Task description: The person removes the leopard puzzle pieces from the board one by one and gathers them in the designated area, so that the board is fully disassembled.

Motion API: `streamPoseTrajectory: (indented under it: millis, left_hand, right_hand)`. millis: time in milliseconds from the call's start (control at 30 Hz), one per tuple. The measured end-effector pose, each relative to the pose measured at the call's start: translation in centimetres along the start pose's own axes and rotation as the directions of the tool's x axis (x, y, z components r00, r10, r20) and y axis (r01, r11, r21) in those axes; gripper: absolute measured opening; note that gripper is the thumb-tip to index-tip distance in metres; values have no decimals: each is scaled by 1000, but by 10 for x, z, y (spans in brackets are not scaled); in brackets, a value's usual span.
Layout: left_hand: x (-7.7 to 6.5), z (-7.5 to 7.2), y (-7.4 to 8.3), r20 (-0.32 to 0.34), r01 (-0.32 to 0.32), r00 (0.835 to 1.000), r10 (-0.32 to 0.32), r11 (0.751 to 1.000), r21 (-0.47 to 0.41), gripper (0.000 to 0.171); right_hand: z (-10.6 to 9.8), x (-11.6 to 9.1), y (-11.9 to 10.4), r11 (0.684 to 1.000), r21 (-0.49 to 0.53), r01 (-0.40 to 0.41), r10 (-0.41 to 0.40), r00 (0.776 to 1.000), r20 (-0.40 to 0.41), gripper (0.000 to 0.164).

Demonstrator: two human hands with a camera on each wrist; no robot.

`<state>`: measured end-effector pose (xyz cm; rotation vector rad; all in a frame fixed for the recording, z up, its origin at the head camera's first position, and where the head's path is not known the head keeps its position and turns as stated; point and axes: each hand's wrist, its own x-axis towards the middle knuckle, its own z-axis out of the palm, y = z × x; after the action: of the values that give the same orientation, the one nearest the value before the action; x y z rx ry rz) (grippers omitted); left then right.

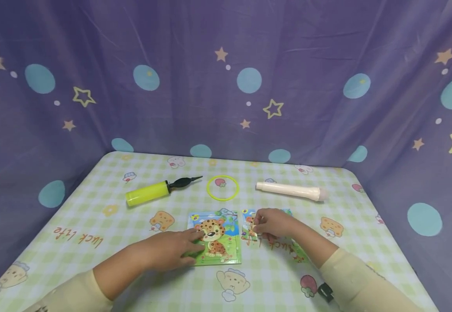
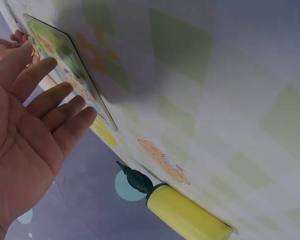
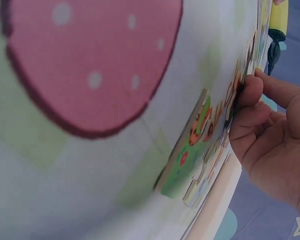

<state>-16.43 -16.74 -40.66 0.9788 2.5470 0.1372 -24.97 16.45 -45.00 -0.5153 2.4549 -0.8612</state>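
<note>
A jigsaw board [image 1: 219, 248] with a spotted leopard picture lies flat at the front middle of the table. My left hand [image 1: 167, 251] is at its left side, fingers extended over the edge; in the left wrist view the palm and spread fingers show beside the board [image 2: 72, 62]. To the board's right, my right hand [image 1: 276, 223] pinches a jigsaw piece [image 1: 248, 232] with part of a leopard on it. More jigsaw pieces [image 1: 299, 255] lie under and beside that hand, partly hidden by it; the right wrist view shows some of these pieces [image 3: 182, 167] flat on the cloth.
Farther back lie a yellow hand pump [image 1: 147, 193] with a black nozzle, a yellow ring [image 1: 209, 193] and a pale stick-shaped object [image 1: 288, 190]. A small black object [image 1: 325, 292] sits by the right forearm. A purple curtain [image 1: 194, 117] hangs behind the checked tablecloth [image 1: 132, 238].
</note>
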Motion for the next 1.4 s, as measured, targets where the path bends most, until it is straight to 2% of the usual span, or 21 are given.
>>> streamPoseTrajectory:
  millis: [167, 267, 633, 733, 833, 1000, 1233, 1400]
  left_hand:
    - [1, 0, 0, 53, 42, 998, -41, 999, -27, 46]
    - [2, -1, 0, 68, 47, 997, -45, 999, -28, 46]
    - [5, -1, -2, 71, 43, 997, -41, 999, -17, 44]
    - [5, -1, -3, 77, 41, 996, -40, 999, -14, 45]
    - [5, 0, -2, 78, 40, 996, -40, 999, -4, 45]
    - [3, 0, -3, 64, 43, 997, -42, 999, -2, 45]
    - [-1, -3, -5, 64, 54, 996, -54, 999, -2, 45]
    - [-3, -4, -4, 94, 47, 994, -49, 998, 29, 47]
  right_hand:
    - [2, 1, -4, 1000, -12, -24, 23, 1000, -12, 11]
    - [3, 1, -5, 999, -20, -35, 35, 999, -17, 10]
    - [5, 3, -6, 996, -81, -26, 23, 999, -38, 12]
    - [6, 4, -11, 992, -127, 18, -26, 998, -64, 13]
    - [9, 4, -22, 989, -115, 95, -104, 992, -72, 10]
    - [25, 7, -46, 973, -81, 218, -220, 975, -19, 12]
    - [52, 6, -68, 926, -245, 288, -279, 958, 72, 28]
    - [64, 6, -76, 887, -368, 278, -264, 960, 91, 27]
